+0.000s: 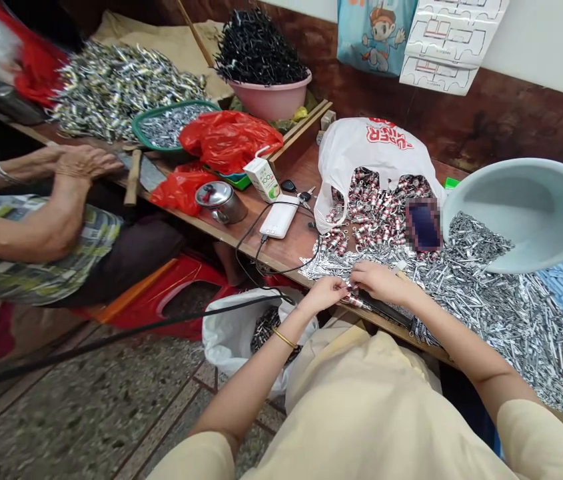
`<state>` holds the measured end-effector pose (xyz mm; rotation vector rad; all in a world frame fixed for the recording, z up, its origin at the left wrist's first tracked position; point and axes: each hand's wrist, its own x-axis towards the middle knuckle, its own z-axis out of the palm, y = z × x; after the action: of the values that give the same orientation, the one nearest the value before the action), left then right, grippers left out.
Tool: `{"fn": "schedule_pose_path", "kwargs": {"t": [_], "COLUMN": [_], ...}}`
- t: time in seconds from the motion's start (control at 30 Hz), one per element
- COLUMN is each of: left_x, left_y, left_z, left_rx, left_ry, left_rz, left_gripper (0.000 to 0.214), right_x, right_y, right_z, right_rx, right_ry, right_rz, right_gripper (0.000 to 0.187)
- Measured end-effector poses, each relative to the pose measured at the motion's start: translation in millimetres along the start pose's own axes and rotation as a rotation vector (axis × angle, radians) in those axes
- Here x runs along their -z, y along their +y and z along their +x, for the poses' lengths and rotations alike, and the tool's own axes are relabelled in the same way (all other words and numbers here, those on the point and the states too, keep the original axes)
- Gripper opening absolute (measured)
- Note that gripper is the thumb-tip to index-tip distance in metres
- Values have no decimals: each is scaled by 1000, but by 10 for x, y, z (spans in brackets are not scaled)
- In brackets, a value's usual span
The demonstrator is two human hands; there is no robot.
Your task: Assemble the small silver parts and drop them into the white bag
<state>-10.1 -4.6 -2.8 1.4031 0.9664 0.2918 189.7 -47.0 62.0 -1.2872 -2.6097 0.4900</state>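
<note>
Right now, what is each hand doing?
Left hand: pinched shut on a small red-and-silver metal part.
Right hand: closed on the same part, over the pile of silver pins.

Long wooden workbench [291, 250], dark brown wall panel [501, 120], white wall [551, 47] above, speckled terrazzo floor [86, 413]

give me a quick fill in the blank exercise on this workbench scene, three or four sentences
1. The left hand wears a thin ____ bangle on its wrist.
2. The white bag on the bench holds small red-and-____ parts.
3. The black pieces at the back sit heaped in a ____ basin.
4. The right hand rests at the near edge of the ____ metal parts.

Missing words: gold; silver; pink; silver
</note>
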Motion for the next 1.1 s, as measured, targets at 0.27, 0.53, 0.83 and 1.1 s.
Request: {"fn": "schedule_pose_path", "kwargs": {"t": [0.27, 0.53, 0.83, 1.1], "left_x": [-6, -13, -15, -52], "left_y": [2, 19, 71, 13], "left_z": [-14, -28, -62, -87], "left_rx": [12, 9, 86, 8], "left_ry": [-2, -20, -32, 5], "left_rz": [-17, -50, -149, -103], "left_gripper": [17, 21, 16, 17], "right_x": [-97, -147, -463, -499], "right_y": [25, 44, 68, -73], "right_z": [44, 53, -92, -236], "right_rx": [69, 139, 14, -287], "right_ry": [-29, -21, 201, 359], "right_rz": [-135, -149, 107, 174], "right_gripper": [18, 17, 16, 14]}}
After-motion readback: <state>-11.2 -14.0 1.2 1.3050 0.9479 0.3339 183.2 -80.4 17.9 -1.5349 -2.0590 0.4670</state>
